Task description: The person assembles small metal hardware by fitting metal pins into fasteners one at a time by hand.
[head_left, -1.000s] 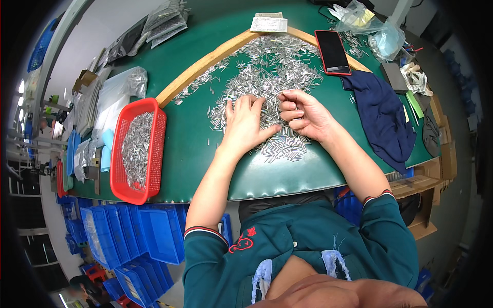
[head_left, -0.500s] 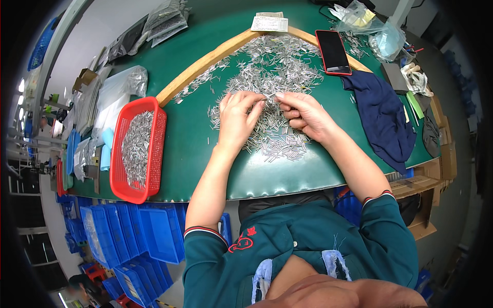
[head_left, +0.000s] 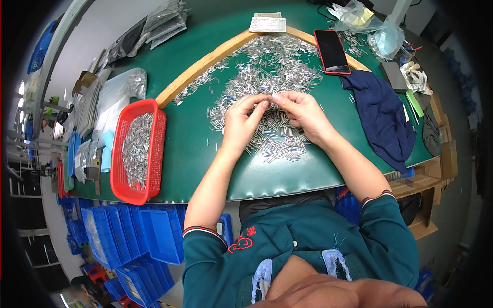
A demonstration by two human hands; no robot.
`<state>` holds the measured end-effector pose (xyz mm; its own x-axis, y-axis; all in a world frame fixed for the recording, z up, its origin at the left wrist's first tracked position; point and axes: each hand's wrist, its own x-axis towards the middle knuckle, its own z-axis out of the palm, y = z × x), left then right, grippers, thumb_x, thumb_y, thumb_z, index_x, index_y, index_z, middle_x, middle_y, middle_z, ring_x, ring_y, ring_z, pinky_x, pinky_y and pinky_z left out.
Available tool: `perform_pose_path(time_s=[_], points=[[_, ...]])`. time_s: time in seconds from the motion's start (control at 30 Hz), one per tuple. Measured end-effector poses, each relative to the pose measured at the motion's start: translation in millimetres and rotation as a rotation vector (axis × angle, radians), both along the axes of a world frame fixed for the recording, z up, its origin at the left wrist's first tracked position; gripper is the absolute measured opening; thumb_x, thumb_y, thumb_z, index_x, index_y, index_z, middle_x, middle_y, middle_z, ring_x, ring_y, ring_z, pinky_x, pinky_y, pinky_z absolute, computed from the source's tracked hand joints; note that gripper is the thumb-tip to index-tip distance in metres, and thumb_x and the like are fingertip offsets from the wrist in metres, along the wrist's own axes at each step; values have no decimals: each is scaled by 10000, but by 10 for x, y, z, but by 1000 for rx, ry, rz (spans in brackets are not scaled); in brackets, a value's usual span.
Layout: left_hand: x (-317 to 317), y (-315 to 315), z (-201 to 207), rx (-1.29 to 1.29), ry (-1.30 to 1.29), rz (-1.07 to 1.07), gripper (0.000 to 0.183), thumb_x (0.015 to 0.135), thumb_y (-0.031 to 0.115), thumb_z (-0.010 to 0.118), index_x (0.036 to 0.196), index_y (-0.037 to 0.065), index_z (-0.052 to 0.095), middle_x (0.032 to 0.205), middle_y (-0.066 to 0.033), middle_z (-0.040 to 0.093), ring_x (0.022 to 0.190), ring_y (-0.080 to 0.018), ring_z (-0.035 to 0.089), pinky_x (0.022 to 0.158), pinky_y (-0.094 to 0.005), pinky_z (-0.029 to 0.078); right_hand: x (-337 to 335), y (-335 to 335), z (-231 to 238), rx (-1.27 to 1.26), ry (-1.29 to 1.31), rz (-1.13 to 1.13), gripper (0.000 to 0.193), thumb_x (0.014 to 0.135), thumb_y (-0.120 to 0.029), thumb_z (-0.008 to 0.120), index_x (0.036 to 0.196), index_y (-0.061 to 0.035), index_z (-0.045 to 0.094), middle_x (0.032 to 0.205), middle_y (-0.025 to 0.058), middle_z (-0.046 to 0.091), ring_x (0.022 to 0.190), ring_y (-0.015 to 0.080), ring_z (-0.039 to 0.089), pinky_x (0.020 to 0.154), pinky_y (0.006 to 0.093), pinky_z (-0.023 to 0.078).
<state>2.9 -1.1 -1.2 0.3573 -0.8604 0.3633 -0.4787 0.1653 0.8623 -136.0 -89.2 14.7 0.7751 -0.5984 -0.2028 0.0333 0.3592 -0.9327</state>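
A broad heap of short, thin silvery metal pins (head_left: pixel 280 72) lies on the green table mat. Over its middle, my left hand (head_left: pixel 239 122) and my right hand (head_left: pixel 309 117) meet at their fingertips. Thumb and fingers of each are pinched together. Whatever sits in the pinches is too small and covered for me to make out, with pins all around and below. To the left, a red plastic basket (head_left: pixel 157 159) holds many more of the same pins.
Wooden strips (head_left: pixel 205 65) border the heap at the back, with paper slips (head_left: pixel 268 24) at their corner. A red-edged phone (head_left: pixel 332 51) and dark blue cloth (head_left: pixel 377 115) lie right. Plastic bags (head_left: pixel 123 90) lie left. Blue bins (head_left: pixel 159 233) stand below the table edge.
My hands have drawn together; the right fingertips shifted slightly left and now touch the left ones. The heap and basket look the same.
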Motion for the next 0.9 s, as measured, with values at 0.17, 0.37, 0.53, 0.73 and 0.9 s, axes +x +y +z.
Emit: perform_pose_path(time_s=[0.17,0.37,0.53,0.73,0.9], points=[[-39,-15,1,-112,-666,160,101,768,146,608,862,112,625,778,-22,605,767,-194,576,915,-437,328,65,-45,-199,-288,-83,-66,263,823,-271,601,927,-30,617,821,9,598,571,-2,433,453,159,315],[-17,7,38,-44,-511,98,121,797,112,593,909,77,624,842,-45,619,807,-185,588,894,-377,371,-33,-168,-140,313,-140,163,203,824,-250,598,850,-55,549,661,-56,448,527,-14,358,379,136,242],[-18,7,11,-22,-26,69,122,793,123,597,892,70,644,842,-57,626,789,-181,586,777,-285,433,-25,-195,-117,752,-323,253,156,845,-218,534,828,-71,486,678,-48,394,504,2,321,326,129,185],[-6,4,-4,-54,119,35,137,807,111,586,919,58,643,864,-69,631,817,-155,593,724,-258,451,-14,-163,-67,676,-288,181,218,817,-267,573,834,-61,504,662,-48,376,483,11,301,325,128,178],[-30,6,44,-29,16,73,118,792,120,598,886,61,641,854,-53,630,815,-178,595,765,-282,439,1,-95,-90,297,-138,120,285,796,-325,621,866,-60,545,613,-76,378,431,3,261,338,149,159]])
